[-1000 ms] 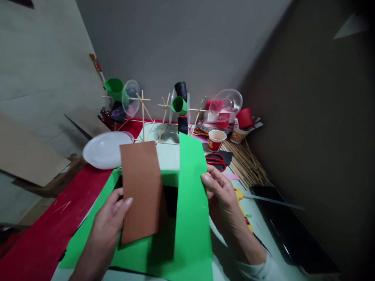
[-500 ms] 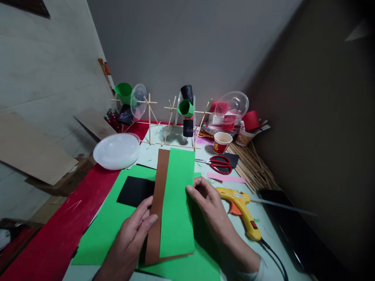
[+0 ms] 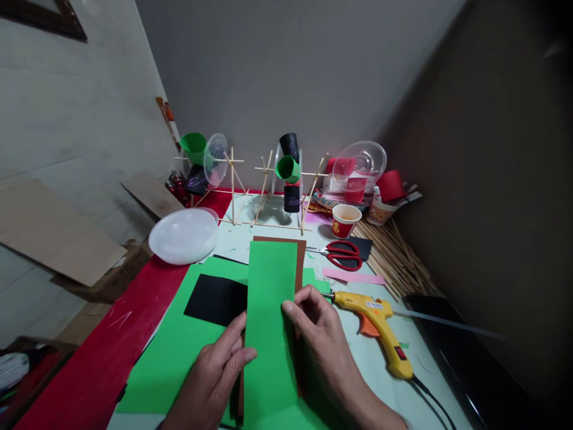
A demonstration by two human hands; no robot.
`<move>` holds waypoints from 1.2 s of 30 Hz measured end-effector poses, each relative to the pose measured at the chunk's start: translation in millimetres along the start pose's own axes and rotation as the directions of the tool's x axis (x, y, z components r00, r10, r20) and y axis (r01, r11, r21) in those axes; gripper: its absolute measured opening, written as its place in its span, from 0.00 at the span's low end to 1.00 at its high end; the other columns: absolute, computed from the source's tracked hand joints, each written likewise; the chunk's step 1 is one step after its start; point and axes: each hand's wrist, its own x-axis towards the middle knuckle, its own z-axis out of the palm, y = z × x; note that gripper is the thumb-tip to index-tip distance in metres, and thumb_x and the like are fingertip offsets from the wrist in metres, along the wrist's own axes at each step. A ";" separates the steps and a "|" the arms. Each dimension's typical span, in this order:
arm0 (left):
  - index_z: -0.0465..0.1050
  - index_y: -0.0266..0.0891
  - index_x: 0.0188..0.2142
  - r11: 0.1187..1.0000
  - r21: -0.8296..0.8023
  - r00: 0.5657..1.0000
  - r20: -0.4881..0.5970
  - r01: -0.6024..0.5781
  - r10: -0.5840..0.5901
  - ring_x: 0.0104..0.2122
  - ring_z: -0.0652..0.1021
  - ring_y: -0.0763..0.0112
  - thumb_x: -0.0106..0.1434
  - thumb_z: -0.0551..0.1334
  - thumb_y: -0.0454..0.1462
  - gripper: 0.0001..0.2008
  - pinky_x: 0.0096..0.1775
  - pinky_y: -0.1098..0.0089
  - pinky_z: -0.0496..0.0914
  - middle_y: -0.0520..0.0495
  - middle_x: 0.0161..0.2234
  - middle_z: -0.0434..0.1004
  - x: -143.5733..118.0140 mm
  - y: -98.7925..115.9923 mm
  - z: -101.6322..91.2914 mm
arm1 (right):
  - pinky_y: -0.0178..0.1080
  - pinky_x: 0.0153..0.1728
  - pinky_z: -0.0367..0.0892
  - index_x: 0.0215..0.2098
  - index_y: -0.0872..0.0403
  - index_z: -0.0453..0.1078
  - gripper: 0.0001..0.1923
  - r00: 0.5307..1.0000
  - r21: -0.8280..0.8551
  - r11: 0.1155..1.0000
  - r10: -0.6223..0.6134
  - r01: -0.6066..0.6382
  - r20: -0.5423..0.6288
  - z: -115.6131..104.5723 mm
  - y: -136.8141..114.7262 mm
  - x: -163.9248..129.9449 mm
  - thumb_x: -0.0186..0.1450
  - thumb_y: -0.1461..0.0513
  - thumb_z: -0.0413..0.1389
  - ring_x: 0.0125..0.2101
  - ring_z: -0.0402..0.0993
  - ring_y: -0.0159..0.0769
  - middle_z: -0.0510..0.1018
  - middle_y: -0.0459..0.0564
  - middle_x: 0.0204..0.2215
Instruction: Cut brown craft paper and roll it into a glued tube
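Two sheets are lying stacked between my hands: a green strip (image 3: 271, 316) on top of a brown sheet (image 3: 301, 257), which is showing only as a thin margin along the far edge and the right side. I am pressing my left hand (image 3: 215, 376) against the strip's left edge, its fingers (image 3: 237, 334) stretched out flat and touching the paper rather than closing round it. My right hand (image 3: 324, 346) is pinching the strip's right edge, thumb on top, fingers curled over the side. The stack is sitting on a large green sheet (image 3: 179, 352) spread over the tabletop (image 3: 380, 382), just right of a black square (image 3: 215, 298) lying on that same sheet.

To the right, near my right hand but apart from it, a yellow glue gun (image 3: 380, 322) is lying on its side, with a pink paper strip (image 3: 353, 276) and red-handled scissors (image 3: 342, 254) beyond it. Farther back, a red paper cup (image 3: 345, 221) is standing upright beside a pile of bamboo sticks (image 3: 394, 257). A stick frame (image 3: 259, 191) carrying small green and black cups is standing against the wall, and a white plastic bowl (image 3: 183, 236) is resting upside down to the left.
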 end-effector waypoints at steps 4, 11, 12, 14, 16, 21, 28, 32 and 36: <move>0.76 0.48 0.57 0.999 0.045 0.994 -0.106 -0.003 0.007 0.38 0.81 0.58 0.67 0.58 0.52 0.24 0.43 0.68 0.75 0.46 0.40 0.85 -1.3 2.7 2.6 | 0.37 0.30 0.54 0.28 0.51 0.62 0.19 1.000 -0.007 1.000 -0.008 0.008 -0.008 -0.3 -3.9 -3.0 0.61 0.48 0.62 0.27 0.56 0.33 0.62 0.40 0.23; 0.77 0.46 0.54 0.999 0.053 0.996 -0.090 -0.013 0.017 0.26 0.75 0.64 0.67 0.60 0.50 0.21 0.32 0.70 0.72 0.51 0.25 0.76 1.4 3.2 1.1 | 0.37 0.30 0.54 0.27 0.51 0.61 0.18 0.999 0.064 0.998 -0.026 0.028 -0.031 2.5 -6.2 -4.3 0.60 0.51 0.63 0.27 0.56 0.33 0.62 0.40 0.23; 0.78 0.46 0.53 0.998 0.061 0.996 -0.092 -0.014 0.019 0.26 0.75 0.65 0.68 0.59 0.50 0.20 0.33 0.71 0.72 0.51 0.25 0.75 1.7 4.2 1.5 | 0.37 0.30 0.54 0.27 0.51 0.62 0.18 0.999 0.071 0.997 -0.027 0.029 -0.034 2.4 -5.8 -4.0 0.59 0.51 0.63 0.27 0.56 0.33 0.62 0.39 0.23; 0.78 0.44 0.51 0.996 0.088 0.995 -0.095 -0.020 0.029 0.26 0.74 0.66 0.68 0.59 0.49 0.19 0.33 0.71 0.71 0.51 0.26 0.75 2.1 6.7 3.1 | 0.37 0.30 0.54 0.27 0.51 0.62 0.17 0.999 0.082 0.996 -0.026 0.028 -0.037 1.7 -5.1 -3.1 0.59 0.51 0.64 0.27 0.56 0.33 0.62 0.39 0.23; 0.77 0.43 0.51 0.992 0.120 0.994 -0.096 -0.034 0.045 0.23 0.71 0.68 0.68 0.58 0.49 0.19 0.29 0.71 0.68 0.53 0.24 0.71 2.0 8.6 4.8 | 0.37 0.29 0.54 0.28 0.51 0.63 0.17 0.999 0.095 0.995 -0.028 0.033 -0.046 1.0 -4.9 -2.1 0.59 0.52 0.64 0.26 0.56 0.32 0.62 0.39 0.23; 0.76 0.42 0.50 0.994 0.110 0.996 -0.082 -0.013 0.022 0.21 0.69 0.68 0.68 0.58 0.48 0.18 0.28 0.70 0.67 0.54 0.23 0.69 0.4 9.7 8.0 | 0.35 0.29 0.54 0.28 0.51 0.64 0.16 0.996 0.130 0.990 -0.044 0.054 -0.076 -0.3 -4.3 0.7 0.58 0.54 0.66 0.26 0.57 0.31 0.63 0.39 0.22; 0.75 0.43 0.49 0.985 -0.152 0.991 -0.096 0.083 -0.098 0.23 0.75 0.67 0.66 0.62 0.48 0.17 0.31 0.69 0.74 0.49 0.31 0.79 1.4 15.5 8.3 | 0.40 0.39 0.70 0.53 0.45 0.61 0.29 0.999 0.315 0.949 -0.026 0.012 0.040 5.3 -6.2 0.5 0.58 0.55 0.67 0.35 0.77 0.38 0.80 0.44 0.38; 0.70 0.42 0.54 0.941 -0.301 0.987 0.007 0.155 -0.160 0.23 0.76 0.71 0.65 0.64 0.49 0.21 0.22 0.74 0.72 0.48 0.36 0.81 3.3 16.1 7.6 | 0.46 0.49 0.71 0.60 0.47 0.61 0.33 0.993 0.294 0.955 -0.007 -0.028 0.115 8.6 -7.8 -3.1 0.60 0.55 0.66 0.52 0.77 0.46 0.78 0.53 0.55; 0.58 0.41 0.64 0.912 -0.376 0.986 0.083 0.167 -0.146 0.21 0.77 0.70 0.67 0.62 0.50 0.31 0.19 0.71 0.75 0.47 0.36 0.80 1.4 14.4 9.5 | 0.49 0.52 0.71 0.54 0.51 0.70 0.25 0.995 0.194 0.979 -0.072 0.058 0.069 5.4 -6.1 -0.4 0.60 0.56 0.65 0.53 0.77 0.50 0.80 0.55 0.54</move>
